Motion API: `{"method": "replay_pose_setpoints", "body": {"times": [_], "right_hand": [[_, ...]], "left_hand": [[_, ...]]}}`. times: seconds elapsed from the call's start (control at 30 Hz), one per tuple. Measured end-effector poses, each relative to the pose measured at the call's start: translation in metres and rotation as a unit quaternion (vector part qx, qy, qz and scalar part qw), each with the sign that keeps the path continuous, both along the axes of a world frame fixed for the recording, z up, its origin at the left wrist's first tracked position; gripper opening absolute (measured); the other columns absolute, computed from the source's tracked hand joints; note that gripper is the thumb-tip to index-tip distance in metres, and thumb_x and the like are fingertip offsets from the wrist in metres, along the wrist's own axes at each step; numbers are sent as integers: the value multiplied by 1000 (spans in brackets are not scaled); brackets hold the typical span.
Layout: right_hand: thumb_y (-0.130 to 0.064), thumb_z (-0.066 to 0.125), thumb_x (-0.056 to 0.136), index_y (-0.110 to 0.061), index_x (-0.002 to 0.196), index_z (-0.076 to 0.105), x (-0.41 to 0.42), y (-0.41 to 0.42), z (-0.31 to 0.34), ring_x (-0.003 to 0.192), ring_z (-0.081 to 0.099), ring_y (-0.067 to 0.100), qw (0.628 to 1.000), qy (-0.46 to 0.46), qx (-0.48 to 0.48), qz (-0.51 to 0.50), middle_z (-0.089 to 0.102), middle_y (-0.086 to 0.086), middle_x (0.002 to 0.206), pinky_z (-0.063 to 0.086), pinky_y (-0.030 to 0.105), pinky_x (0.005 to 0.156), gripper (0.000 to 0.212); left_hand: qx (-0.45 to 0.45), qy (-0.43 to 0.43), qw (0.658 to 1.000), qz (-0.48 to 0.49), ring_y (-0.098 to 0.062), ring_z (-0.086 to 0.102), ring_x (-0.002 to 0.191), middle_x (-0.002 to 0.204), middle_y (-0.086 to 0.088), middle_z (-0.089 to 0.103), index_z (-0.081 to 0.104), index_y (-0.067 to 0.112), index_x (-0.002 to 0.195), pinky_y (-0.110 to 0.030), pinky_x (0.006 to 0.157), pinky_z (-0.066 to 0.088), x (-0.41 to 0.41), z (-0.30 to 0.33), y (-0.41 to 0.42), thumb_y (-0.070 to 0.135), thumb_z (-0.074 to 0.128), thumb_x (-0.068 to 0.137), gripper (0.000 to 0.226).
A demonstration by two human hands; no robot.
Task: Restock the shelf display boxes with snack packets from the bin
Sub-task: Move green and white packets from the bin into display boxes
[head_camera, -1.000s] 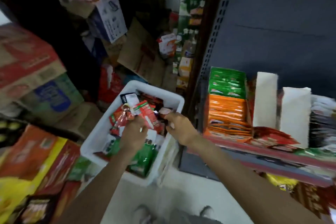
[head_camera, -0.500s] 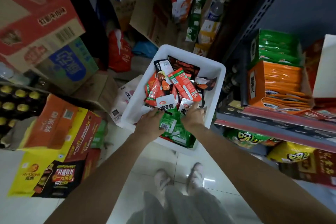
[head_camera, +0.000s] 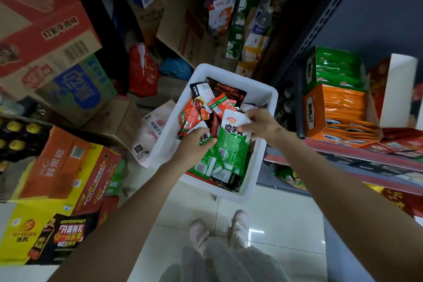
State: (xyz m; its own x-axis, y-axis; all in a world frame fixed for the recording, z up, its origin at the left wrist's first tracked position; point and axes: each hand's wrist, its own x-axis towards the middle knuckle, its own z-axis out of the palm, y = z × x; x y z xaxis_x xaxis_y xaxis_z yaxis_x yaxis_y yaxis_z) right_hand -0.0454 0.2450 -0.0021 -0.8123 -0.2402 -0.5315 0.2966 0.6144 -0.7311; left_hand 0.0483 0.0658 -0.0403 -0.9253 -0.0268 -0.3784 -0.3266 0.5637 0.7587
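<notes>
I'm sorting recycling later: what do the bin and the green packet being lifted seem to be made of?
White bin: looks like moulded plastic, smooth and matte, with rounded rim. Green packet pinched by the right hand: likely glossy plastic film; it crinkles and glints.

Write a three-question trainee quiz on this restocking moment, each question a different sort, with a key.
1. True or false: the right hand pinches the top of a green-and-white plastic snack packet over the white plastic bin.
2. On the shelf, the green cardboard display box sits: A) behind the orange cardboard display box; B) on the floor; C) inside the bin.
3. Fill in: the left hand has its grip on another ____ packet.

Key: 1 true; 2 A; 3 green.
</notes>
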Motion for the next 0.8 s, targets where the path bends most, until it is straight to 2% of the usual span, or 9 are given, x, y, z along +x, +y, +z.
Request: {"method": "replay_pose_setpoints", "body": {"times": [0.1,0.2,0.27,0.37,0.47,0.57,0.63,0.7,0.8], "right_hand": [[8,66,80,-11,77,55,-3,11,29,73,63,20,992,17,-124,-17,62,7,79,56,31,65,22],[10,64,80,-9,84,55,-4,22,50,70,67,14,964,33,-242,-109,63,4,80,58,25,62,21],[3,66,82,-7,110,54,-6,28,59,83,65,21,952,56,-238,-183,60,6,91,58,29,68,32],[-30,67,85,-13,137,37,-5,43,74,104,60,23,964,0,-186,-192,57,5,117,52,34,80,62],[-43,62,86,-17,119,53,-2,64,86,101,63,18,950,-50,-247,-182,64,3,109,53,37,83,43],[-30,57,93,-15,102,54,-9,100,95,88,65,20,900,-14,-326,-291,64,8,94,57,38,73,18],[-17,50,96,-13,88,52,-14,134,101,72,64,17,882,24,-333,-333,62,8,80,56,34,65,10],[-11,52,94,-9,88,57,-19,175,107,68,66,17,870,58,-341,-350,66,8,78,56,30,60,8],[-7,57,91,-6,97,64,-27,239,114,79,68,22,862,96,-374,-330,72,9,88,57,32,65,9]], "left_hand": [[141,-48,989,-25,-6,48,125,135,14,52,46,30,134,-34,106,37,-17,24,10,57,66,77,66],[167,-57,983,-55,4,58,96,104,21,63,58,31,116,-15,81,45,-30,46,26,37,65,86,32],[166,9,985,-45,1,61,87,98,14,66,62,23,112,-13,72,47,-38,60,42,26,61,91,22],[-12,144,989,-35,-29,63,86,88,-7,66,63,10,107,-33,67,47,-52,83,73,22,56,93,20],[-309,220,915,-134,-33,62,95,109,-10,59,50,12,124,-37,65,40,-64,107,118,13,47,94,30],[-374,292,853,-218,-29,59,104,129,-9,48,32,11,141,-38,66,45,-77,120,158,10,44,93,49],[-333,284,868,-234,-24,51,117,135,-4,42,24,17,147,-37,81,46,-88,125,181,32,45,96,57],[-188,234,929,-216,-20,39,130,144,-1,36,18,21,149,-34,98,39,-98,131,208,52,49,90,73],[-33,173,972,-158,-21,39,133,146,-8,39,23,13,147,-28,105,33,-116,141,262,51,57,85,81]]}}
